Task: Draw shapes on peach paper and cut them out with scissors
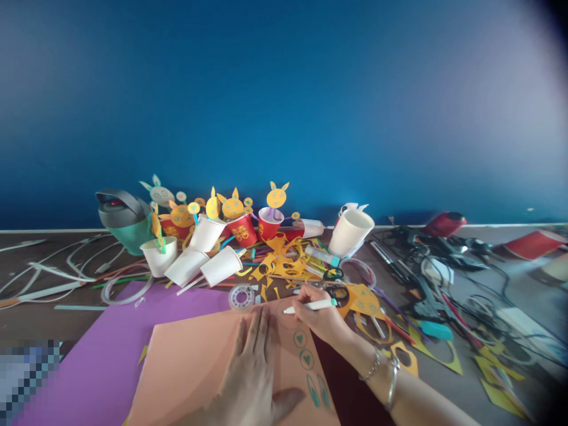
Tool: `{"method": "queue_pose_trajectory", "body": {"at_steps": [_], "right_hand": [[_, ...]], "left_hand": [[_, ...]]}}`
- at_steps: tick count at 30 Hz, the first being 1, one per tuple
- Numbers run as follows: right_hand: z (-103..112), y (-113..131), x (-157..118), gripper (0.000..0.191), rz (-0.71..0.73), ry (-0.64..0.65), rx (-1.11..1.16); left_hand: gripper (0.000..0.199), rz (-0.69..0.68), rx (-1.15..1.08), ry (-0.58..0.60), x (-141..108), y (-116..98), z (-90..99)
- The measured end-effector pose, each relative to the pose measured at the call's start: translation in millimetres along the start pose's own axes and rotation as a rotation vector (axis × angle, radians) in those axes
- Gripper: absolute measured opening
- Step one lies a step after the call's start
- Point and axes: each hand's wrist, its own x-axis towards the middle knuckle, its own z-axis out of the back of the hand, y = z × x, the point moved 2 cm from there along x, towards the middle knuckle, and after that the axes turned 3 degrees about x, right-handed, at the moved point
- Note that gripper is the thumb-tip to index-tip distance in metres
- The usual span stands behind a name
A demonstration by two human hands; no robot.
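Note:
My right hand [310, 310] pinches a white marker [320, 305] with a green end cap, its tip at the upper right part of a salmon-coloured paper sheet [190, 355]. A faint circle outline shows around the tip. My left hand [252, 361] lies flat on the sheet, fingers stretched out and thumb apart. Down the sheet's right side are two small circles with green hearts [306, 360] and two green ear shapes [318, 390]. Beneath the sheet lies purple paper [84, 361]; a dark maroon sheet [355, 384] shows under my right forearm.
Behind the paper stand several paper cups [206, 234] with animal-face cutouts [277, 197], beside a green-grey container [126, 219]. A tape roll [242, 297], yellow paper scraps [284, 260] and scissors [339, 293] lie near the sheet. Cables and glue guns [428, 305] crowd the right.

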Motion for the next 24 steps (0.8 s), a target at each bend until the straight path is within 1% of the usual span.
{"method": "queue_pose_trajectory", "body": {"at_steps": [3,12,20,24], "right_hand": [[-0.2,-1.0,-0.2,0.018,0.01,-0.003,-0.012],[0.0,-3.8,0.6,0.019,-0.004,-0.001,0.028],[-0.3,-4.7,-0.2,0.018,0.012,0.0,0.003],[-0.4,-4.5,-0.5,0.02,0.022,-0.007,-0.013]], "left_hand": [[0.095,0.006,0.003,0.017,0.3,0.0,-0.6],[0.096,0.011,-0.003,0.015,-0.5,0.0,-1.8],[0.095,0.018,-0.019,0.05,-0.8,0.4,-3.3],[0.097,0.024,-0.036,0.039,-0.7,0.3,-3.3]]}}
